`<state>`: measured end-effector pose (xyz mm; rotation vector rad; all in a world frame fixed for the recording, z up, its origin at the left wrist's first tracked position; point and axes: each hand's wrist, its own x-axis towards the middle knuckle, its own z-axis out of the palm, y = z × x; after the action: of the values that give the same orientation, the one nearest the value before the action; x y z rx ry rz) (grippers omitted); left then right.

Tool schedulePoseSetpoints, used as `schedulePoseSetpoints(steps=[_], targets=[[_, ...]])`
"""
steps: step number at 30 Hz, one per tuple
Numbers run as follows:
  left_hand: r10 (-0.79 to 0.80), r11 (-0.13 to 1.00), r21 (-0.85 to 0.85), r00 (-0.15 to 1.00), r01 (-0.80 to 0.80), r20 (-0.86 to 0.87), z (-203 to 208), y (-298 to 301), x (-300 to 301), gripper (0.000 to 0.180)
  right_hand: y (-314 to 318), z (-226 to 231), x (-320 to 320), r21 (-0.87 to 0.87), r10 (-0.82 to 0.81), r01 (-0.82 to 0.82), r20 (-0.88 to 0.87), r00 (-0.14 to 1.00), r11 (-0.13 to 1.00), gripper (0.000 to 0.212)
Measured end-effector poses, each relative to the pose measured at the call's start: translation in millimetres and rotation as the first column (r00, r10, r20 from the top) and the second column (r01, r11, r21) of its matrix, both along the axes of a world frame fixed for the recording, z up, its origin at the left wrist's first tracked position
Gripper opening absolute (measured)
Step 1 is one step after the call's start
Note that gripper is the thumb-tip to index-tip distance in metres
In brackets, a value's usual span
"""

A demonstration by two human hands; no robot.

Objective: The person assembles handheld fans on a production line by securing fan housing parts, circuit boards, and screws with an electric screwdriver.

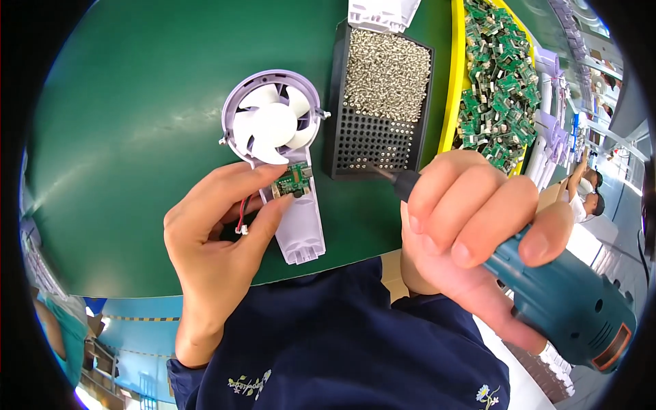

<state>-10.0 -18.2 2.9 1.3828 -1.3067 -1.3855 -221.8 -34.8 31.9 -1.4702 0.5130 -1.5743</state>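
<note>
On the green bench mat [137, 137], lilac plastic handheld fan shell with white blades [277, 130] lies flat, handle toward the person. Left hand [219, 239] pinches the small green circuit board [292, 182] into the handle, likely to keep it seated. Right hand [465, 225] is wrapped around a teal electric screwdriver [567, 301], bit tip at the black perforated screw tray [379, 102], probably picking a screw. Yellow bin of green boards [495, 82] sits right.

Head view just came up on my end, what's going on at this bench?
A person's left hand pinches a small green circuit board onto the handle of a lilac plastic handheld fan lying on the green table. The right hand grips a teal electric screwdriver, its tip over a black perforated tray of silver screws.
</note>
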Motion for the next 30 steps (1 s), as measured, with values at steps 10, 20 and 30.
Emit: schedulePoseSetpoints(steps=[10,20,30], targets=[[-0.011,1.000,-0.004,1.000,0.011,-0.030,-1.6,-1.0,1.7,0.028,-0.1,-6.7,5.2,0.035,0.027,-0.028,0.025,0.999,0.999,0.069],[-0.010,1.000,-0.020,0.999,0.009,-0.041,-4.8,-2.3,0.8,0.028,2.5,-5.6,12.9,0.003,0.001,-0.001,-0.021,1.000,1.000,0.070],[-0.017,0.998,-0.054,1.000,0.016,-0.019,-9.8,-0.7,4.1,0.028,6.7,12.1,39.8,-0.030,-0.058,0.061,0.112,0.992,0.998,0.058]])
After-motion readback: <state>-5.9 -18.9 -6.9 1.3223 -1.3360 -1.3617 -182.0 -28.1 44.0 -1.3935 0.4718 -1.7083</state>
